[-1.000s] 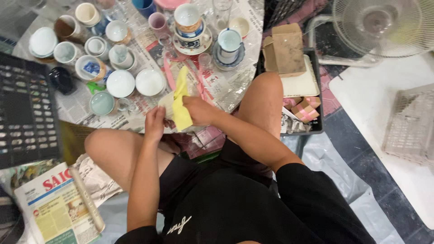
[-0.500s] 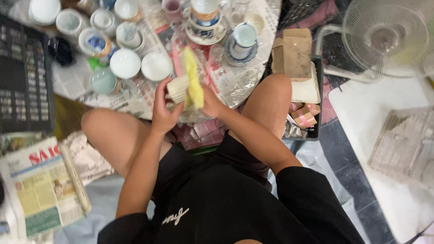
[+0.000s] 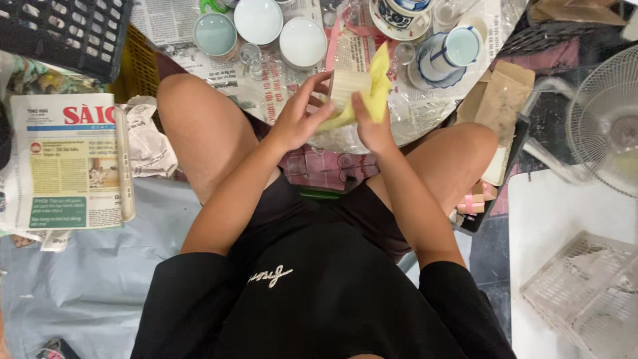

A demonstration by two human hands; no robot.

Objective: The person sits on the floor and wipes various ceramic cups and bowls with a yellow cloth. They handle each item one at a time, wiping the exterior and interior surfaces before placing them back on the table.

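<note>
now higher, both hands (image 3: 335, 113) around yellow cloth (image 3: 375, 90) and cup (image 3: 347, 86)

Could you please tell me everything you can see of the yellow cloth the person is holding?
The yellow cloth is soft, thin and crumpled, looking like a wiping rag. It is wrapped partly around a pale cream cup-like object, one corner sticking up, another trailing down to the left. The right hand presses it from below, while the left hand steadies the object with its fingers. It is held above the newspaper-covered floor, between the knees.
</note>
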